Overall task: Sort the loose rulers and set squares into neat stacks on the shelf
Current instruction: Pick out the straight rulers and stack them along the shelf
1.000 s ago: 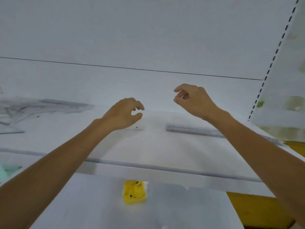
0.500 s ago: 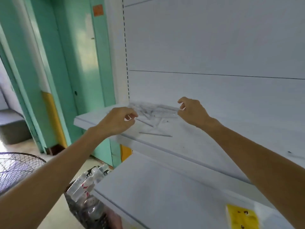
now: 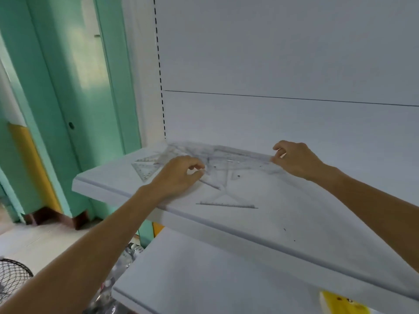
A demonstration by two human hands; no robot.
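- A loose pile [image 3: 217,159] of clear rulers and set squares lies at the left end of the white shelf [image 3: 283,214], from mid-depth back to the rear panel
- The pieces cross each other at many angles; most are too faint and blurred to tell apart
- A set square [image 3: 145,168] lies flat at the pile's left edge, one corner pointing toward the shelf's front
- A ruler [image 3: 226,205] lies apart, nearer the front edge, its long axis running left to right, almost parallel to that edge, with the scale marks along its near side
- Another long strip [image 3: 244,154] runs along the back of the pile, left to right
- The left hand [image 3: 179,175] is over the pile's left part, fingers curled with thumb and forefinger pinched together; whether they grip a piece I cannot tell
- The right hand [image 3: 294,158] is at the right end of the long strip, thumb and fingers nipping its end
- A second white shelf [image 3: 204,279] sits below, with a yellow item [image 3: 340,305] at its right, partly cut off by the frame
- The back panel [image 3: 283,53] is white with one thin horizontal seam, and a slotted upright [image 3: 159,71] stands at its left
- To the left are a mint-green door frame [image 3: 68,87], a yellow strip [image 3: 34,159] and a pale floor
- A wire fan guard [image 3: 11,277] shows at the lower left corner
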